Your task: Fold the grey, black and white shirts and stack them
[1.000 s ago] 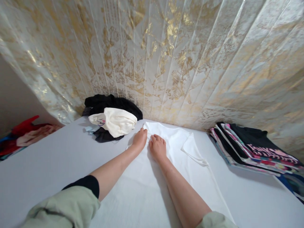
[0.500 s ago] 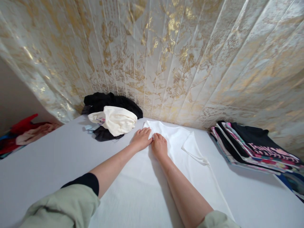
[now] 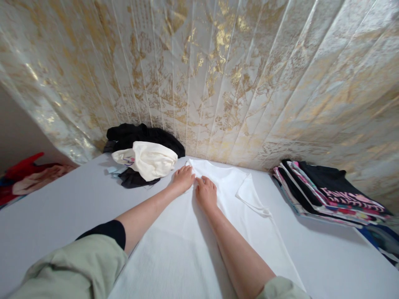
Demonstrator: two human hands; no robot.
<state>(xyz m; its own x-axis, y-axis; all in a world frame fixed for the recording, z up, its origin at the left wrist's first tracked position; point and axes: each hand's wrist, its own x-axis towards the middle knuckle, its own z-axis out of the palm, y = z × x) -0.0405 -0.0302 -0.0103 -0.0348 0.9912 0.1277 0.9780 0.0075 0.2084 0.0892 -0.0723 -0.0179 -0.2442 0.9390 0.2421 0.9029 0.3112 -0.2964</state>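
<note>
A white short-sleeved shirt (image 3: 174,249) lies spread out in front of me, its neck end toward the curtain. My left hand (image 3: 183,179) rests on the shirt's upper left edge, fingers stretched forward over the cloth. Just right of it, my right hand (image 3: 206,193) lies on the upper part of the shirt, fingers slightly bent and apart. Both hands press on the fabric, and neither appears to lift it. A small gap separates them. Light folds run across the cloth right of my right hand, up to the right sleeve (image 3: 252,198).
On the white table (image 3: 56,207), a heap holds a cream garment (image 3: 154,161) and black clothing (image 3: 146,135). A stack of folded clothes (image 3: 327,191) stands at the right. Red and pink clothes (image 3: 34,178) lie beyond the left edge. A gold-patterned curtain (image 3: 202,83) hangs behind.
My hands have drawn slightly apart, opening a small gap between my left fingers and right thumb. The whole view has shifted a little. The shirt stays spread out.
</note>
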